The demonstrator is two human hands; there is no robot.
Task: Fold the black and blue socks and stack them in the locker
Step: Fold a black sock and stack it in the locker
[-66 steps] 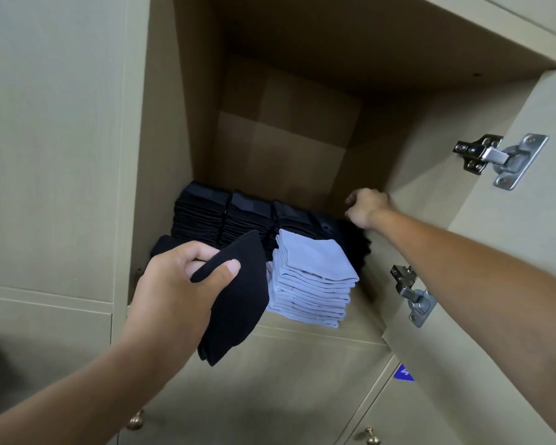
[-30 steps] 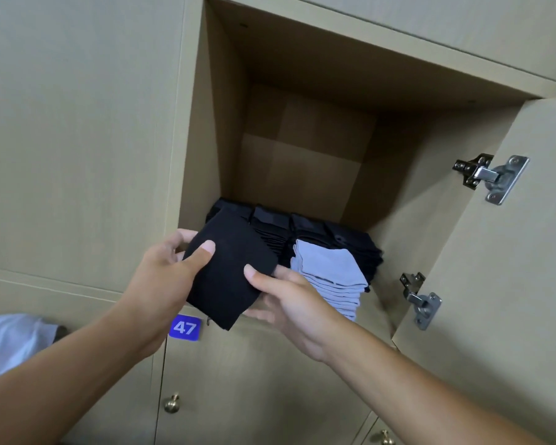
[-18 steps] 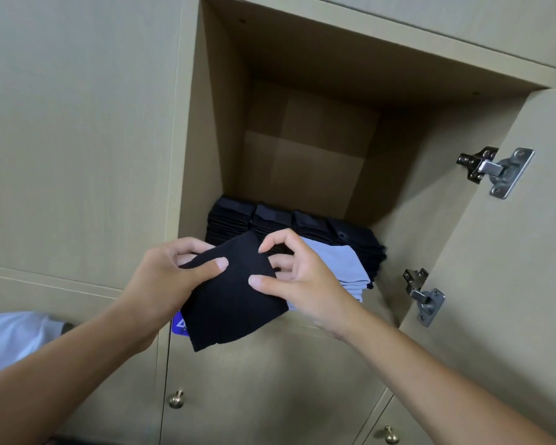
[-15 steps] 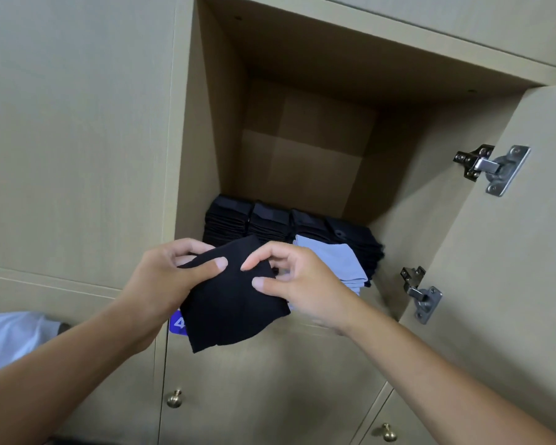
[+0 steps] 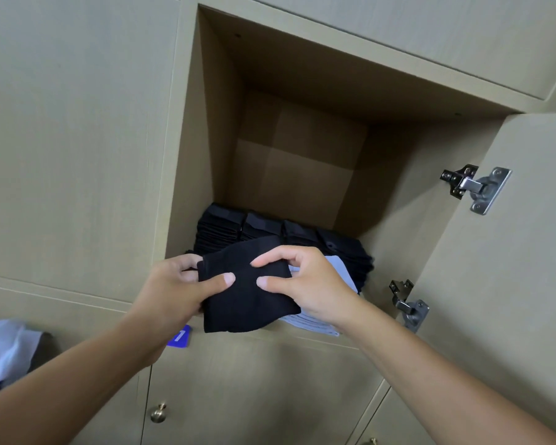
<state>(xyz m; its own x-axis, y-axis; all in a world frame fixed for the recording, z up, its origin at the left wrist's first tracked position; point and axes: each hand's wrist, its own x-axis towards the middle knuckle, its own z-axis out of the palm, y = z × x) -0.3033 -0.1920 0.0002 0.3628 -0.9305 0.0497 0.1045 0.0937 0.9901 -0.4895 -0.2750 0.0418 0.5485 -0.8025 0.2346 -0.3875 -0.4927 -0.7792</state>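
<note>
A folded black sock (image 5: 247,297) is held at the front edge of the open locker (image 5: 206,130). My left hand (image 5: 174,293) grips its left side, thumb on top. My right hand (image 5: 305,281) pinches its upper right part between thumb and fingers. Behind it, several stacks of folded black socks (image 5: 235,224) line the back of the locker floor. A stack of light blue socks (image 5: 337,271) sits in front of them, mostly hidden by my right hand and the black sock.
The locker door (image 5: 511,252) stands open on the right with two metal hinges (image 5: 475,187). A blue number tag (image 5: 178,337) is on the closed door below, which has a brass knob (image 5: 158,412). White cloth (image 5: 4,348) lies at the far left.
My right hand came back from the locker's right side and took hold of the black sock with my left. Both hands have since carried the sock up toward the locker opening.
</note>
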